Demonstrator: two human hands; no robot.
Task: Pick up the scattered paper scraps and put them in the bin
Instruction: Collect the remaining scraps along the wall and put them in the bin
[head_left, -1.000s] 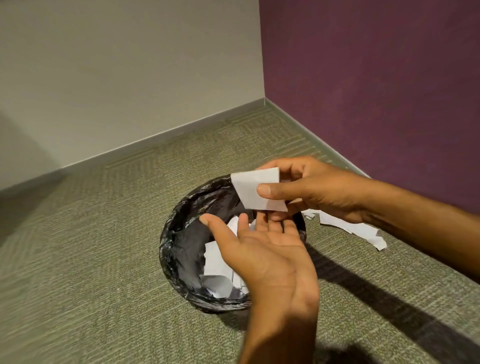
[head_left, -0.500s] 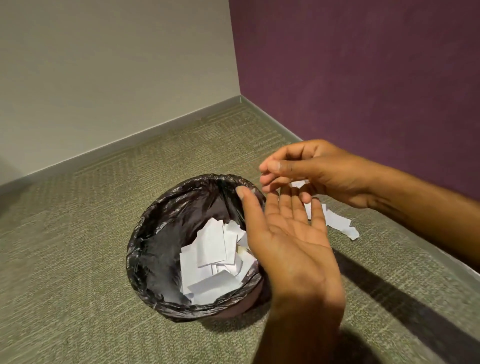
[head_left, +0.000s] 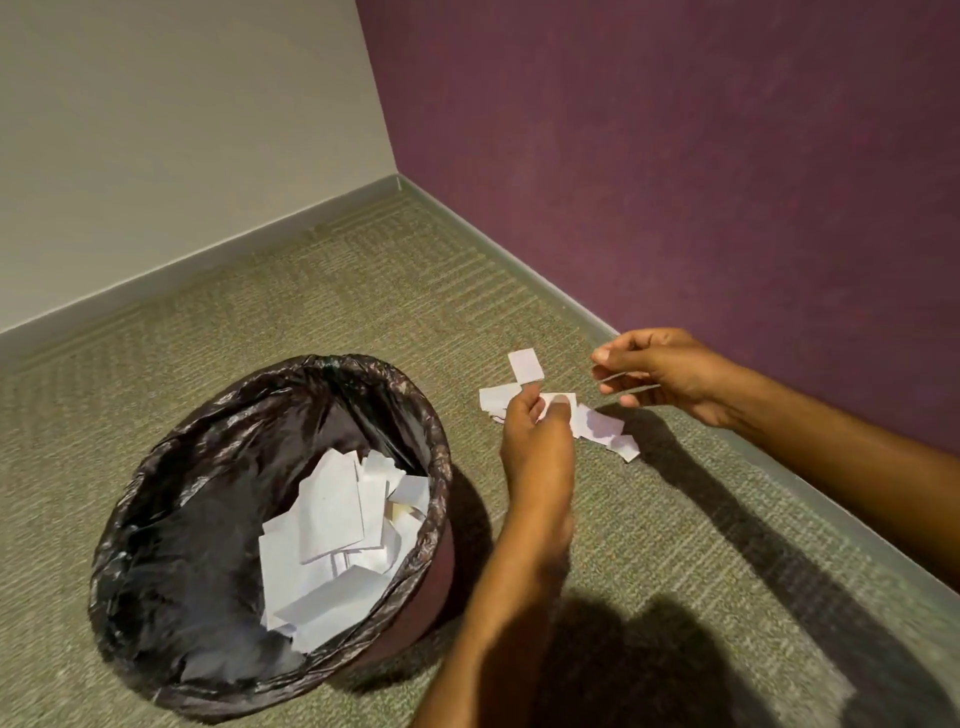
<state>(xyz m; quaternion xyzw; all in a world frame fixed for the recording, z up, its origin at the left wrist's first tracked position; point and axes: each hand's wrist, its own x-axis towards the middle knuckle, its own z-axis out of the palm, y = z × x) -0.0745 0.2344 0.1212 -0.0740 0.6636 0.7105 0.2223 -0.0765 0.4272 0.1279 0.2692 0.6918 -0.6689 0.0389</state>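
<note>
Pinching the scraps (head_left: 602, 423) with my left hand (head_left: 535, 441), just right of the bin (head_left: 182, 545); right hand (head_left: 667, 371) hangs loose and empty beside them

Your left forearm is extending forward from the lower edge, with the left grip (head_left: 537, 447) facing back-up and thumb and forefinger tips bending down close together. Your right arm is extending in from the right. The right grip (head_left: 667, 371) is hovering slightly farther out, fingers curling loosely under the thumb. It is unclear whether either is pinching anything.
</note>
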